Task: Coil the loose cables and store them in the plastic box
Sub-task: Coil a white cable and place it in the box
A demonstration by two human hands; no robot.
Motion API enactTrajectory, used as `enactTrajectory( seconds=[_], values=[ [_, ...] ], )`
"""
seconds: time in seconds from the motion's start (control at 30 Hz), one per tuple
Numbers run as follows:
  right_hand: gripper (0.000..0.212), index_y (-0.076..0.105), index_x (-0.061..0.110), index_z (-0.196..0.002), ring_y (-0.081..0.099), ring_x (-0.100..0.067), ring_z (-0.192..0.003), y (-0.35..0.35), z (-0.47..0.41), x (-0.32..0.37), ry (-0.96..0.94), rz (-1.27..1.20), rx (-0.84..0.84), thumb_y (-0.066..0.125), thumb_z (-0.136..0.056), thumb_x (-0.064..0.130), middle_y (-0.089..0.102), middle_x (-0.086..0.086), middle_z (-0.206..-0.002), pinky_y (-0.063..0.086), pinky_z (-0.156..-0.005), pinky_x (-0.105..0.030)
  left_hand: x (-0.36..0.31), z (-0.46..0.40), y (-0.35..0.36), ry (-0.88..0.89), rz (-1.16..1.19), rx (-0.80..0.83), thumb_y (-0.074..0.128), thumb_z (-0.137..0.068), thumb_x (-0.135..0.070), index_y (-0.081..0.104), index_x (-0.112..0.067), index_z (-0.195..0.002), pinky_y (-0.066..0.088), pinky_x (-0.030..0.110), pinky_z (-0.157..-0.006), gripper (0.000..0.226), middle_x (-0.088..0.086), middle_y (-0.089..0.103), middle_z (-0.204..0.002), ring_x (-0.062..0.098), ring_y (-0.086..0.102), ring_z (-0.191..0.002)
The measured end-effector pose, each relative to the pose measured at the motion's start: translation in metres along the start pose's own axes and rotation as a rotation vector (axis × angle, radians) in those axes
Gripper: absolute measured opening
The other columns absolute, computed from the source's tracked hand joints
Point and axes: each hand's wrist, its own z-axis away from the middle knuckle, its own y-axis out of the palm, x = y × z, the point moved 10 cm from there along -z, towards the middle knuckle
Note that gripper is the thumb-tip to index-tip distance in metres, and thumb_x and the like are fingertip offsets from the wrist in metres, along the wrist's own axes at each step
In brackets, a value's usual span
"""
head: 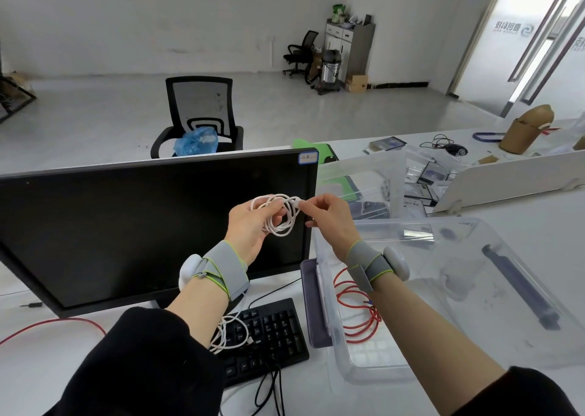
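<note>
Left hand (250, 225) gripped a thin white cable (278, 214) in loose round loops mid-air before the monitor (142, 225), right hand (329, 216) pinched its plug end, clear plastic box (364, 365) below held a red coil (354, 304).

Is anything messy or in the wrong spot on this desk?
Yes. A loose white cable lies in a heap across the black keyboard, not in the plastic box where the red cable already sits. Another red wire trails over the desk.
</note>
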Motion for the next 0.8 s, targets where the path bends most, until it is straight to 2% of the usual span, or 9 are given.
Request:
enactTrajectory(
  seconds=[0.13,0.23,0.3,0.37,0.47,0.53,0.63,0.7,0.8],
  values=[
    [0.007,0.057,0.011,-0.084,0.062,-0.018,-0.09,0.005,0.001,0.006,-0.058,0.01,0.0,0.063,-0.088,0.014,0.064,-0.001,-0.096,0.053,-0.089,-0.033,-0.007,0.001,-0.008,0.086,-0.145,-0.094,0.066,-0.084,-0.003,0.068,0.003,-0.101,0.052,0.02,-0.064,0.017,0.01,0.068,-0.083,0.015,0.065,-0.076],
    [0.008,0.052,0.015,-0.086,0.062,-0.02,-0.094,0.008,0.004,0.01,-0.105,0.07,0.014,0.059,-0.091,0.016,0.064,-0.005,-0.1,0.051,-0.09,-0.032,-0.004,0.002,-0.011,0.081,-0.12,-0.142,0.067,-0.084,-0.004,0.068,0.002,-0.098,0.053,0.024,-0.068,0.015,0.011,0.069,-0.085,0.018,0.066,-0.079],
    [0.012,0.049,0.02,-0.084,0.064,-0.025,-0.096,0.01,0.004,0.009,-0.109,0.038,0.02,0.057,-0.092,0.016,0.064,-0.012,-0.099,0.053,-0.091,-0.038,-0.004,0.003,-0.011,0.057,-0.085,-0.154,0.066,-0.084,-0.003,0.067,0.001,-0.095,0.053,0.023,-0.067,0.011,0.011,0.068,-0.085,0.019,0.066,-0.078],
    [0.016,0.046,0.022,-0.083,0.065,-0.029,-0.096,0.012,0.006,0.009,-0.121,0.02,0.028,0.054,-0.094,0.013,0.063,-0.017,-0.1,0.055,-0.088,-0.041,-0.001,0.002,-0.013,0.004,0.013,-0.165,0.064,-0.085,0.001,0.066,0.0,-0.089,0.054,0.02,-0.061,0.005,0.011,0.066,-0.082,0.019,0.065,-0.074],
    [0.018,0.044,0.023,-0.083,0.065,-0.024,-0.098,0.015,0.009,0.014,-0.186,0.055,0.022,0.051,-0.095,0.011,0.065,-0.01,-0.104,0.055,-0.087,-0.036,0.002,0.0,-0.015,-0.063,0.163,-0.158,0.061,-0.085,0.007,0.062,0.002,-0.086,0.054,0.017,-0.054,0.005,0.013,0.064,-0.081,0.02,0.064,-0.071],
    [0.018,0.044,0.02,-0.084,0.064,-0.018,-0.097,0.014,0.009,0.017,-0.205,0.002,0.011,0.05,-0.095,0.008,0.064,-0.008,-0.107,0.056,-0.085,-0.03,0.001,0.001,-0.015,-0.08,0.193,-0.152,0.061,-0.085,0.006,0.062,0.0,-0.084,0.053,0.019,-0.055,0.006,0.013,0.064,-0.079,0.02,0.064,-0.07],
    [0.018,0.045,0.017,-0.082,0.066,-0.018,-0.084,0.012,0.008,0.015,-0.153,-0.087,0.02,0.05,-0.095,0.005,0.062,-0.012,-0.098,0.059,-0.071,-0.025,0.003,0.001,-0.013,-0.138,0.268,-0.148,0.066,-0.085,-0.003,0.062,0.0,-0.078,0.057,0.023,-0.061,0.008,0.011,0.067,-0.069,0.018,0.065,-0.061],
    [0.016,0.044,0.015,-0.083,0.068,-0.017,-0.077,0.014,0.009,0.013,-0.117,-0.116,0.061,0.049,-0.095,0.006,0.063,-0.013,-0.093,0.059,-0.065,-0.025,0.0,-0.001,-0.008,-0.152,0.245,-0.085,0.066,-0.085,-0.004,0.062,-0.001,-0.079,0.056,0.024,-0.062,0.008,0.01,0.067,-0.067,0.017,0.065,-0.058],
    [0.012,0.044,0.011,-0.086,0.07,-0.015,-0.07,0.015,0.009,0.012,-0.071,-0.211,0.114,0.047,-0.096,0.005,0.064,-0.013,-0.09,0.059,-0.063,-0.025,-0.006,0.001,-0.003,-0.162,0.054,0.03,0.058,-0.083,0.011,0.061,-0.001,-0.085,0.057,0.023,-0.056,0.013,0.013,0.064,-0.077,0.017,0.065,-0.059]
  ],
)
